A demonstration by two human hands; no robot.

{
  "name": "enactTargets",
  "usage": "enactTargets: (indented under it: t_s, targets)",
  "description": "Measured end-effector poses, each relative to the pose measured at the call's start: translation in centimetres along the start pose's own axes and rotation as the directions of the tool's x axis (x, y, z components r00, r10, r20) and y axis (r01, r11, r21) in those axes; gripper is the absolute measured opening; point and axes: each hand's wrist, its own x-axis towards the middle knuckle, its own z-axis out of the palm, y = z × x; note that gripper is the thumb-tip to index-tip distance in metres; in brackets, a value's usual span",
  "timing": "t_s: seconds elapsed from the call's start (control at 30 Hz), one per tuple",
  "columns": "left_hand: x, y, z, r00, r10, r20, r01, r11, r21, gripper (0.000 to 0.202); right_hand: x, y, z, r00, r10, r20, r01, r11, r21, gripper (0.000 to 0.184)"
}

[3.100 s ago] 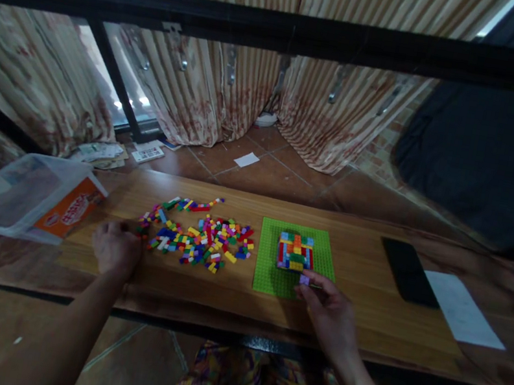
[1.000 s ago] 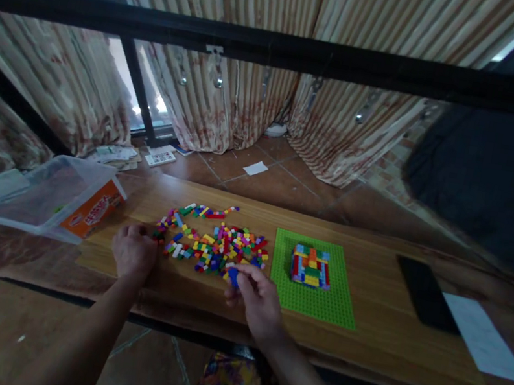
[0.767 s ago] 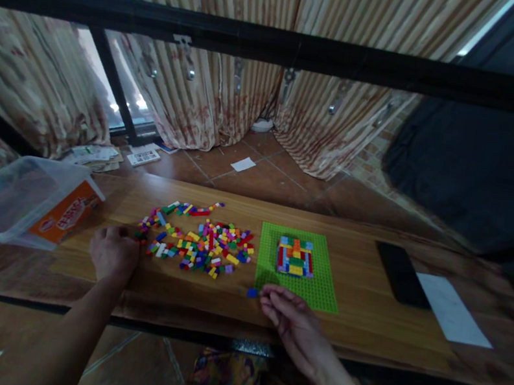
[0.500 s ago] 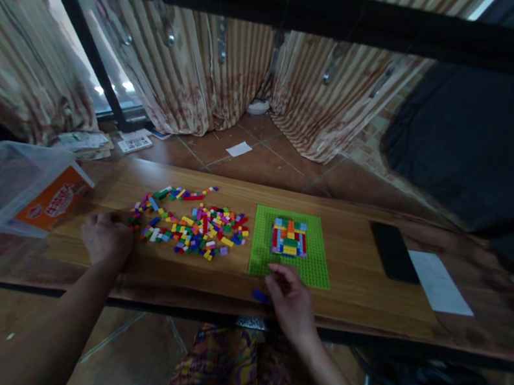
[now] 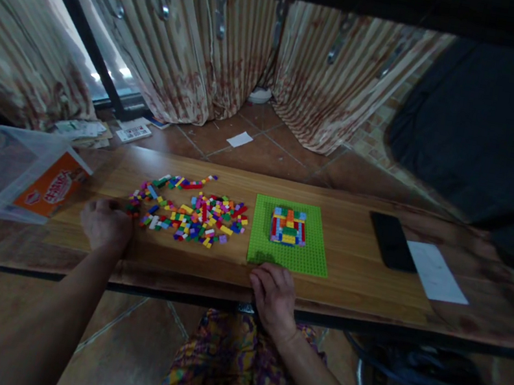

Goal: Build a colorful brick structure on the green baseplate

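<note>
A pile of small coloured bricks (image 5: pixel 192 213) lies spread on the wooden table (image 5: pixel 360 282). To its right a green baseplate (image 5: pixel 286 255) carries a low block of multicoloured bricks (image 5: pixel 289 226). My left hand (image 5: pixel 104 229) rests as a closed fist on the table, touching the left end of the pile. My right hand (image 5: pixel 273 295) lies palm down at the table's front edge, just below the baseplate's near left corner. Its fingers are bent and pressed together, and whatever is under them is hidden.
A clear plastic box with an orange label (image 5: pixel 13 178) lies on its side at the table's left end. A black phone (image 5: pixel 391 241) and a white sheet (image 5: pixel 434 280) lie to the right. Behind the table are a tiled floor and curtains.
My right hand took a blue brick from the pile and moved right; the brick lay on the table by the fingers, and the hand now covers that spot. The left fist stayed put.
</note>
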Motion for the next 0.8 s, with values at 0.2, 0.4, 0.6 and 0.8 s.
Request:
enactTargets:
  t_s: [0.2,0.4,0.6,0.8]
  targets:
    - [0.0,0.1,-0.3,1.000,-0.003,-0.003,0.003,1.000,-0.025,0.033,0.7,0.6,-0.2,0.999,0.039,-0.033,-0.041,0.998,-0.054,0.021]
    - [0.2,-0.3,0.2,0.999,0.029,-0.015,-0.029,1.000,0.003,0.034,-0.7,1.6,-2.0,0.995,0.043,-0.085,-0.046,0.998,-0.037,0.017]
    - [0.2,-0.3,0.2,1.000,0.026,0.008,-0.026,1.000,-0.016,0.034,-4.2,1.0,-4.7,0.998,-0.018,0.062,0.013,0.996,0.083,0.020]
    - [0.2,-0.3,0.1,1.000,0.009,0.003,-0.009,1.000,-0.027,0.033,-5.6,0.6,-4.0,0.979,-0.014,0.202,0.020,1.000,-0.023,0.024]
